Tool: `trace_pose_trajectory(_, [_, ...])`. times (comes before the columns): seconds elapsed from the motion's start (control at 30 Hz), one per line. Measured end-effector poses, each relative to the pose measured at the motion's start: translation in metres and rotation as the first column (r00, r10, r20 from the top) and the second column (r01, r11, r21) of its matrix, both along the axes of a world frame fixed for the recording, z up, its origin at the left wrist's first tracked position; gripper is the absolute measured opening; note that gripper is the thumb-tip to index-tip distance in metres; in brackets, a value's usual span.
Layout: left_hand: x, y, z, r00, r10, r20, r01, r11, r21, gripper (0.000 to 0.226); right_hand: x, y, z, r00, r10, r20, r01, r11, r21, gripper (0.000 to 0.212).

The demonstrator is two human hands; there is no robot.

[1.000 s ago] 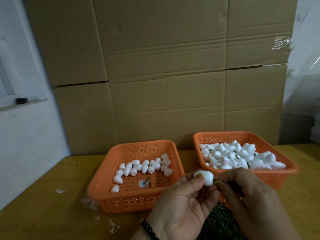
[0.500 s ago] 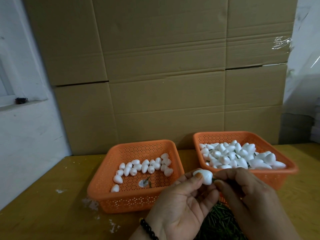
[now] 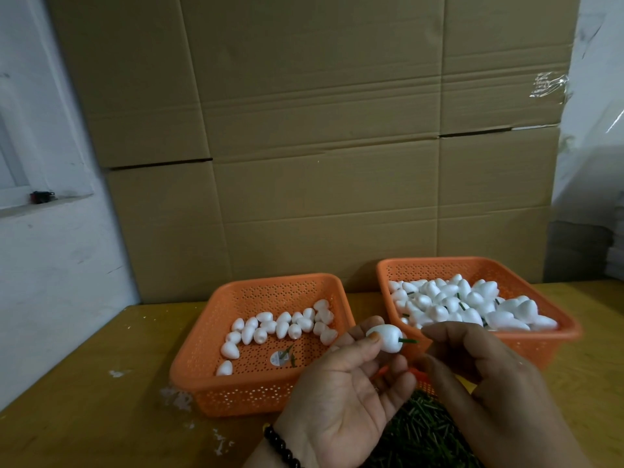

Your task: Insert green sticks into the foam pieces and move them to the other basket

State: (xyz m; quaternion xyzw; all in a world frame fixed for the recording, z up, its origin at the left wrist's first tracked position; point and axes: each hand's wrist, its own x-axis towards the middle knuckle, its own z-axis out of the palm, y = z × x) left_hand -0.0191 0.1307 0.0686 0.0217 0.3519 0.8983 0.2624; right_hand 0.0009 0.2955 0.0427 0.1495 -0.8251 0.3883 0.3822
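Left hand (image 3: 351, 376) pinches white egg-shaped foam piece (image 3: 386, 336) | thin green stick (image 3: 408, 340) protrudes toward right hand (image 3: 472, 363), fingers loosely curled, empty | risk: shallow stick may slip out during transfer.

Both hands bare from my view, no gloves, no rings that I can make out. Left hand (image 3: 347, 393): palm side faces the head camera, creases across the palm visible, nails short. Left wrist carries a bracelet of round, glossy black beads (image 3: 282, 449), one strand, snug against the wrist. Right hand (image 3: 499, 393): back of the hand faces the camera, knuckles showing; nothing worn on it, wrist bare to the frame edge. No sleeves in frame on either forearm.
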Motion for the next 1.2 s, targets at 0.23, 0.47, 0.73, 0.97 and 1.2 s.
trace_pose_trajectory(0.23, [-0.0027,-0.0022,0.0002,0.999,-0.014,-0.032,0.017,0.996,0.092,0.027,0.0015,-0.0016,0.0016,1.0,0.004,0.002,-0.004,1.0,-0.006,0.056])
trace_pose_trajectory(0.47, [-0.0031,-0.0039,0.0038,0.999,-0.011,0.047,0.001,0.979,0.206,0.028,0.0016,-0.002,-0.0008,1.0,0.028,-0.005,-0.028,0.999,-0.022,0.059])
trace_pose_trajectory(0.73, [-0.0042,-0.0036,0.0033,0.993,0.029,0.119,-0.058,0.968,0.244,0.03,0.0,-0.0012,-0.0026,0.999,0.038,-0.011,-0.038,0.999,-0.025,0.059])
trace_pose_trajectory(0.97, [-0.0035,-0.0027,0.0021,0.994,-0.007,0.112,-0.017,0.976,0.216,0.027,0.0001,-0.0015,-0.0033,1.0,0.029,0.001,-0.029,0.999,-0.029,0.059])
trace_pose_trajectory(1.2, [-0.0039,-0.0022,0.0007,0.992,-0.015,0.124,-0.009,0.982,0.19,0.03,0.0018,-0.0028,-0.0005,1.0,0.021,0.008,-0.021,1.0,0.015,0.06])
